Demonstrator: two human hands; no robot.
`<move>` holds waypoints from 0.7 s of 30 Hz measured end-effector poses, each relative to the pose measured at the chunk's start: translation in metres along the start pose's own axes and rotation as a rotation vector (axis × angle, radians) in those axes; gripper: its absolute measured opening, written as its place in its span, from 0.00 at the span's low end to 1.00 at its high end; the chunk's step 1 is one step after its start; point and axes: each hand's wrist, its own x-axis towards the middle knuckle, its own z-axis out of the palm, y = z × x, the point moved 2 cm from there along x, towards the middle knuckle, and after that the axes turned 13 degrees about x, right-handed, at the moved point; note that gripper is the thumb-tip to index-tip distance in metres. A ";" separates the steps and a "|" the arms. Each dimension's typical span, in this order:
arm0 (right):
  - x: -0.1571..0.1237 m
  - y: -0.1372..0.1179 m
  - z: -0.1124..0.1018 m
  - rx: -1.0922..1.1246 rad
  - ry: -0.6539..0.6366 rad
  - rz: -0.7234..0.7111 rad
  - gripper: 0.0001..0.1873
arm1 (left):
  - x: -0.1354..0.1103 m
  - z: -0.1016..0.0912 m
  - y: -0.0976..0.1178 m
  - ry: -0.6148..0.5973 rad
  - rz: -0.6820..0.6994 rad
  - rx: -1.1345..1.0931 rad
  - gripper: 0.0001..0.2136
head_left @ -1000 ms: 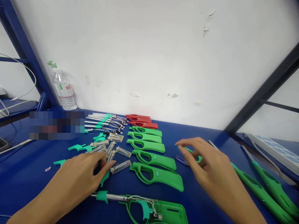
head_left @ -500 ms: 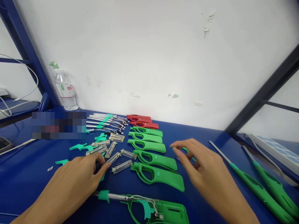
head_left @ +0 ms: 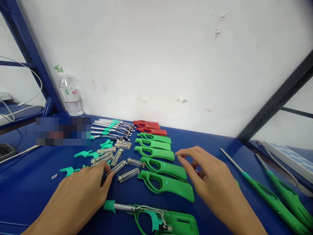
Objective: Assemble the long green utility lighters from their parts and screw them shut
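Observation:
My left hand [head_left: 84, 187] pinches the near end of a clear plastic fuel tank [head_left: 118, 166] between thumb and forefinger. Other clear tanks [head_left: 128, 175] lie around it, beside teal triggers [head_left: 84, 153]. My right hand [head_left: 206, 176] hovers right of a column of green lighter handle shells [head_left: 166, 186], thumb and forefinger tips close together; whatever they may hold is too small to make out. In front of me an opened green lighter shell [head_left: 182, 223] contains a metal tube [head_left: 124, 207], white wires and a teal trigger [head_left: 154, 220].
Metal lighter tubes with wires [head_left: 107, 125] lie at the back left, next to red handle shells [head_left: 151, 130]. Two long green lighters [head_left: 276, 202] lie on the right. A water bottle [head_left: 70, 98] stands against the wall. A phone [head_left: 7, 151] rests at the left edge.
My left thumb and forefinger have closed around the end of a clear tank. My right hand has shifted slightly left. The view has moved a little.

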 end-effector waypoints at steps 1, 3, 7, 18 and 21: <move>0.000 0.000 0.001 -0.006 -0.005 -0.003 0.10 | 0.000 -0.001 0.000 -0.007 -0.003 -0.008 0.23; 0.000 -0.001 0.001 -0.017 -0.005 -0.011 0.10 | 0.000 -0.002 -0.001 -0.012 -0.003 -0.027 0.22; -0.001 -0.004 0.002 -0.026 0.000 -0.023 0.11 | 0.001 -0.005 -0.001 -0.008 0.008 -0.039 0.21; -0.001 -0.006 0.002 -0.049 0.012 -0.056 0.10 | 0.006 -0.002 -0.010 0.075 -0.039 -0.128 0.26; -0.001 -0.007 0.002 -0.063 0.013 -0.060 0.10 | 0.007 -0.004 -0.016 0.149 -0.068 -0.180 0.27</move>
